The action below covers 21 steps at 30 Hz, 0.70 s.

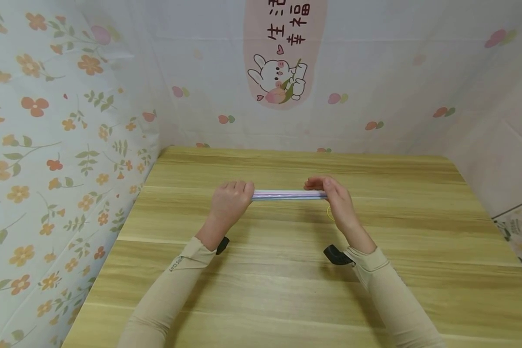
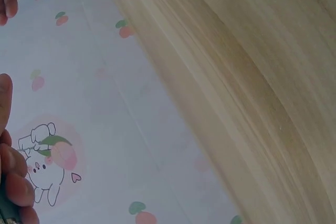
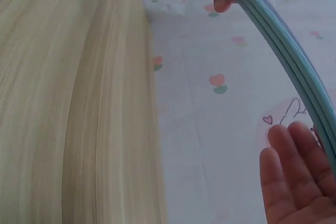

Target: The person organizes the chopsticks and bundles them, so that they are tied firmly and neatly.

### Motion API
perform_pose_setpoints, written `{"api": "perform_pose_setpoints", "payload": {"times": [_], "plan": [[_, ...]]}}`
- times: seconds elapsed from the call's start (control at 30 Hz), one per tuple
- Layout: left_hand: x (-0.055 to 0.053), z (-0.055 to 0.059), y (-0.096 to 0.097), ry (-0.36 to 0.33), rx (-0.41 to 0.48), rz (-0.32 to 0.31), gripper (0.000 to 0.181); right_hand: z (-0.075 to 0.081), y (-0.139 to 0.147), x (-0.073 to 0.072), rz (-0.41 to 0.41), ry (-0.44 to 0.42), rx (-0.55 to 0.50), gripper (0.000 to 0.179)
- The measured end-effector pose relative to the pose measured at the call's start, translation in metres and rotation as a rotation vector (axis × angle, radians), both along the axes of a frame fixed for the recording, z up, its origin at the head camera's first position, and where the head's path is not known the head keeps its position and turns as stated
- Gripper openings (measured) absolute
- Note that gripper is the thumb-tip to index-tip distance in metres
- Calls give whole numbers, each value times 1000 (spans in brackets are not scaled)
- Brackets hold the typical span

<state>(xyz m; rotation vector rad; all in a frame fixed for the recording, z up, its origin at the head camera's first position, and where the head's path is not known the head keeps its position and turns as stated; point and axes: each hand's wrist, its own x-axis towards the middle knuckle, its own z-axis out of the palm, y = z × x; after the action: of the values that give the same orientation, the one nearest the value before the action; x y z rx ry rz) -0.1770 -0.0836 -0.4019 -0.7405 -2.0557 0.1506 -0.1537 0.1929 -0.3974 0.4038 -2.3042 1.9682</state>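
Note:
A bundle of long, thin pastel straws (image 1: 289, 195) is held level above the table, white, pink and blue along its length. My left hand (image 1: 232, 200) grips it at the left end, fingers curled round it. At the other end my right hand (image 1: 341, 205) touches the straws with its palm side, fingers stretched out. In the right wrist view the bundle (image 3: 291, 51) shows teal tubes side by side, passing close by the straight fingers (image 3: 283, 177). Partly hidden behind the right hand is a thin yellow band (image 1: 329, 213).
The wooden table (image 1: 278, 290) lies under both arms. White cloth printed with fruit and a rabbit (image 1: 282, 77) hangs behind it, and flowered cloth (image 1: 35, 145) on the left. Black cameras (image 1: 337, 255) sit at both wrists.

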Motion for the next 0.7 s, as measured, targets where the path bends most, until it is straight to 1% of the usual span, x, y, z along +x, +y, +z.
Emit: {"api": "perform_pose_setpoints", "payload": {"times": [0.17,0.27,0.4,0.6,0.7], "plan": [[0,-1,-1,6,14,-23,44,1,-1,0,29,48,-30,46],[1,-1,-2,-7,12,-41,43,3,-1,1,35,65,-26,45],[3,-1,-4,-25,13,-61,40,4,-1,1,35,69,-19,45],[1,-1,-3,-4,43,-78,39,5,0,1,48,66,-70,47],[0,-1,-2,1,49,-83,40,5,2,1,47,68,-74,49]]}}
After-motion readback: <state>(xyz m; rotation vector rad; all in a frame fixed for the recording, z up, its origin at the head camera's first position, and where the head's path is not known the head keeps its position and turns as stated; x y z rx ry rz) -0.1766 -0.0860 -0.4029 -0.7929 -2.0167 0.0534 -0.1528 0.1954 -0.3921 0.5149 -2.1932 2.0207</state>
